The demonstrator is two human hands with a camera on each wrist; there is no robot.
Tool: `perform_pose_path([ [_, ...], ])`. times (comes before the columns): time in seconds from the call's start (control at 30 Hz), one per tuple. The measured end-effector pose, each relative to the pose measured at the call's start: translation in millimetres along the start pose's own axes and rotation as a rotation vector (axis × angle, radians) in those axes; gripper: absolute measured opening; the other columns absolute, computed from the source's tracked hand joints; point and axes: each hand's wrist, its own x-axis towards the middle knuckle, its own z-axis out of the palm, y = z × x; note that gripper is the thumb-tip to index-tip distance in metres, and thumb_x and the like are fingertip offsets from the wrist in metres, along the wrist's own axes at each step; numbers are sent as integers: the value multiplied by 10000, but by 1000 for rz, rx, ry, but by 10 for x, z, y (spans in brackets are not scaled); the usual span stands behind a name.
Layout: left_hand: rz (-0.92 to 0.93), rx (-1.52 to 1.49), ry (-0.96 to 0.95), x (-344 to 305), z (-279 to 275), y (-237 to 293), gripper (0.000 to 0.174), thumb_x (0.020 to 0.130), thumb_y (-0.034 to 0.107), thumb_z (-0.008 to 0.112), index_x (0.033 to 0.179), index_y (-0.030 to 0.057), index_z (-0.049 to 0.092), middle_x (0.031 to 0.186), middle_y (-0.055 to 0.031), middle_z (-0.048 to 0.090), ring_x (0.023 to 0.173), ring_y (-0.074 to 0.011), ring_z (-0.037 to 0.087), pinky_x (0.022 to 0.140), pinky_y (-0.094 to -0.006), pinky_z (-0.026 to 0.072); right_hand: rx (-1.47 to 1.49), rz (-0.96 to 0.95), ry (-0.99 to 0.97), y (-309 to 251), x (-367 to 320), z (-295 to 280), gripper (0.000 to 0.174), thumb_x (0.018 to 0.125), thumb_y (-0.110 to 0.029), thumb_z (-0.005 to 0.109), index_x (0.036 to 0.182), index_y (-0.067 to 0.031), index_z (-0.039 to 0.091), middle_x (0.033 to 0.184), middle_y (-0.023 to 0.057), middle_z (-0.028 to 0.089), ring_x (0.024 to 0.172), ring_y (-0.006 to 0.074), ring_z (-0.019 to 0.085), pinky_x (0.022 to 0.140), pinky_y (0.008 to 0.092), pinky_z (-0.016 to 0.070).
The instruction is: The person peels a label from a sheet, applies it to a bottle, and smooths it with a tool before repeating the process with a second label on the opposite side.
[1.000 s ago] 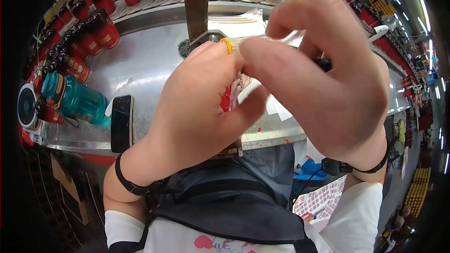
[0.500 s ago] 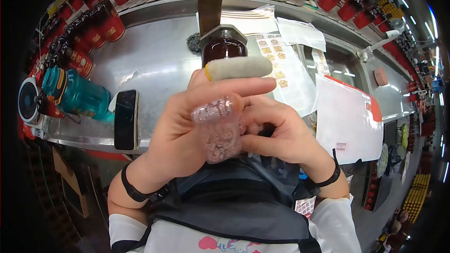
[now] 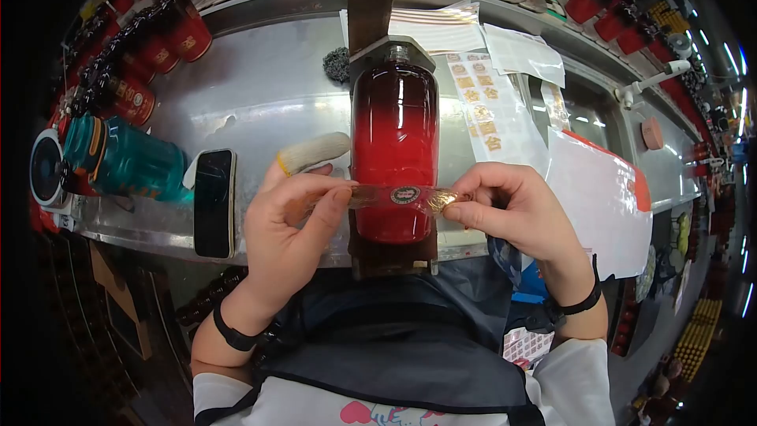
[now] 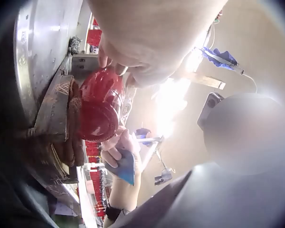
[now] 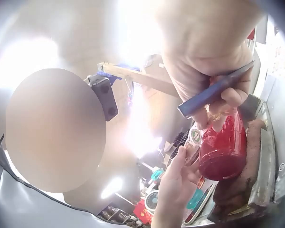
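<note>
A glossy bottle (image 3: 394,126), black at the neck and red below, lies on a stand (image 3: 394,259) in front of the person. A clear decal strip (image 3: 404,196) with a round dark emblem and a gold part stretches across the bottle's lower body. The left hand (image 3: 284,225) pinches its left end between thumb and finger; a white cloth sleeve (image 3: 317,151) covers another finger. At the strip's gold end, the right hand (image 3: 509,205) pinches with thumb and forefinger. A flat blue scraper (image 5: 213,92) is tucked in the right hand's other fingers, seen in both wrist views.
A phone (image 3: 214,203) and a teal water bottle (image 3: 142,162) sit on the metal table at left. Decal sheets (image 3: 482,102) and a white sheet (image 3: 595,201) lie to the right. Rows of red-black bottles (image 3: 185,28) line the left and back, beyond an upright post (image 3: 372,0).
The hands came down from close before the camera and spread apart. The decal, bunched at the left hand half a second ago, is now held stretched over the bottle.
</note>
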Motion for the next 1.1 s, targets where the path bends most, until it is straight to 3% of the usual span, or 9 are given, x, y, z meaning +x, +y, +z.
perform_pose_path([
  [0.07,-33,-9,31,-2,1,-28,147,950,83,659,1048,-14,708,1253,-165,579,1136,-221,588,992,-333,455,-7,-4,-11,28,38,-15,110,876,-125,765,900,-39,701,600,-96,422,558,0,338,515,208,261],
  [0.13,-222,-223,102,7,16,-12,121,937,83,681,997,-20,704,1246,-152,577,1096,-196,600,949,-310,472,-13,-7,-22,53,79,-23,115,873,-130,770,876,-45,692,603,-97,423,556,-1,332,513,210,253],
  [0.33,-334,-200,51,8,-12,-65,110,924,67,694,977,-30,695,1230,-133,579,1065,-176,600,911,-289,475,51,-55,35,127,150,-26,155,867,-128,776,815,-48,654,610,-91,423,575,-4,342,523,207,268],
  [0.5,-261,-194,48,27,19,-81,104,924,60,693,984,-26,692,1226,-127,582,1090,-181,592,940,-293,463,137,-98,24,220,166,-71,131,885,-87,741,811,-31,649,779,-26,596,626,-10,379,583,188,339],
  [0.6,-290,-192,55,47,49,-68,105,935,78,683,977,-18,685,1199,-136,628,1106,-191,608,961,-311,471,196,-17,21,153,170,-51,122,886,-80,736,817,-24,653,800,-31,613,622,-11,376,581,186,339],
  [0.93,-374,-307,60,47,32,-102,58,936,40,667,961,-12,669,1204,-133,642,1118,-169,604,969,-295,468,191,24,14,166,183,-64,100,887,-89,737,856,-14,679,678,-82,521,596,-6,359,553,191,304],
  [1.0,-382,-302,66,47,34,-79,56,934,39,669,961,-10,671,1196,-127,644,1100,-161,606,959,-290,468,152,40,-5,161,186,-74,137,897,-66,702,790,-26,625,945,59,669,673,21,527,618,189,434],
  [1.03,-390,-299,75,43,35,-70,55,932,38,671,961,-9,673,1189,-121,646,1083,-152,607,949,-285,468,154,40,-3,164,185,-66,137,897,-66,702,790,-26,625,945,59,669,673,21,527,618,189,434],
  [1.1,-398,-285,80,26,25,-84,54,930,36,671,961,-8,675,1178,-116,649,1069,-147,606,945,-282,467,210,54,9,167,191,-44,106,892,-108,738,876,-18,685,638,-92,481,584,-2,361,540,196,295],
])
